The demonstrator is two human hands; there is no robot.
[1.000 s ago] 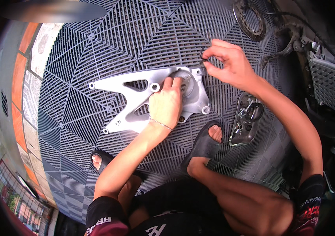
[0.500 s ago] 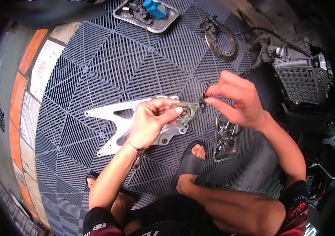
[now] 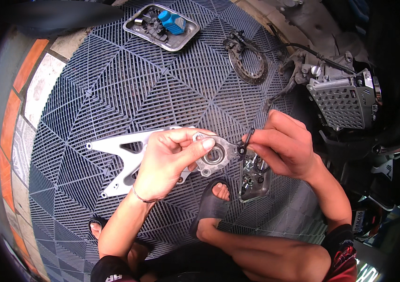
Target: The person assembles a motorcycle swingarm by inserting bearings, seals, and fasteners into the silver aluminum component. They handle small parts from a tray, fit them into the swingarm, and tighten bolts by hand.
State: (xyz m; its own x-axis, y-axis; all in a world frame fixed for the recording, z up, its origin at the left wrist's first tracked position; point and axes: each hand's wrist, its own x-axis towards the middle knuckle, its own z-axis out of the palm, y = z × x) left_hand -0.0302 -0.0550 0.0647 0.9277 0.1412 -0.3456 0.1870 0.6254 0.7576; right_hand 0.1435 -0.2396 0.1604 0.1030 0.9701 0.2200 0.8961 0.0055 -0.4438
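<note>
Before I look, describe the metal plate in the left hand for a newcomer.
On the slatted floor lies a big silver forked frame. Near its right end, the left hand holds a small metal plate, duller than the frame and ringed at its middle.

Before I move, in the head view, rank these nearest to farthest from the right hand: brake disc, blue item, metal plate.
From the right hand:
1. Metal plate: just left, held in the left hand.
2. Brake disc: ahead, slightly left.
3. Blue item: farther ahead and left, in a tray.
</note>
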